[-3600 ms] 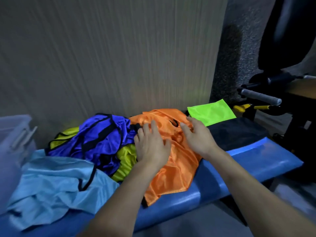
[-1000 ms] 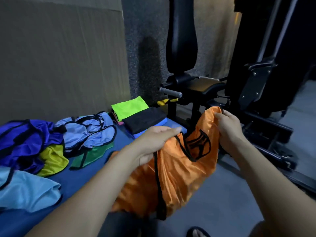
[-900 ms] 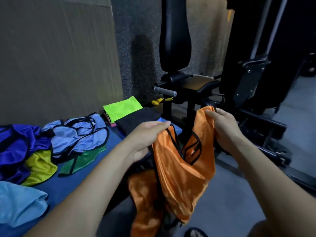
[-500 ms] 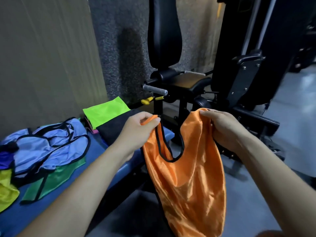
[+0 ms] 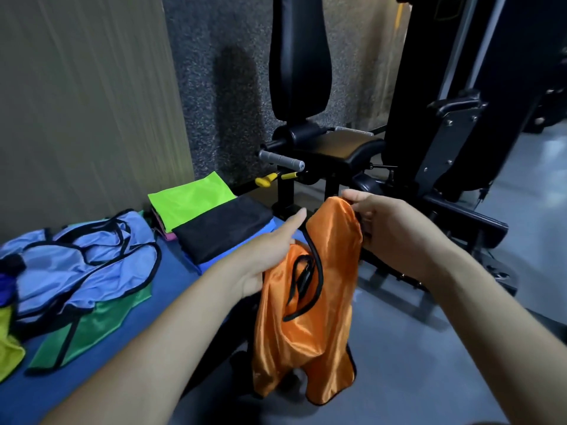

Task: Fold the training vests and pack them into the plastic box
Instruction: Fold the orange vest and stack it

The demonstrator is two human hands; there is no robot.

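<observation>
A shiny orange satin training vest with black trim hangs off the blue padded surface, at about 5 o'clock from the folded lime-green and black vests. The right hand pinches its top edge in a closed grip. The left hand, at the vest's 9 o'clock, lies against the fabric with fingers straight, its grip open.

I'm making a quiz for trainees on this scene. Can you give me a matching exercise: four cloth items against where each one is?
Items:
1. orange vest
2. lime green cloth
3. light blue vest
4. black cloth

Places:
A. crumpled on the blue bench, over a green vest
B. held up in both hands, off the bench
C. folded, nearest the wall
D. folded, overlapping the lime one

Pairs: 1-B, 2-C, 3-A, 4-D
</observation>
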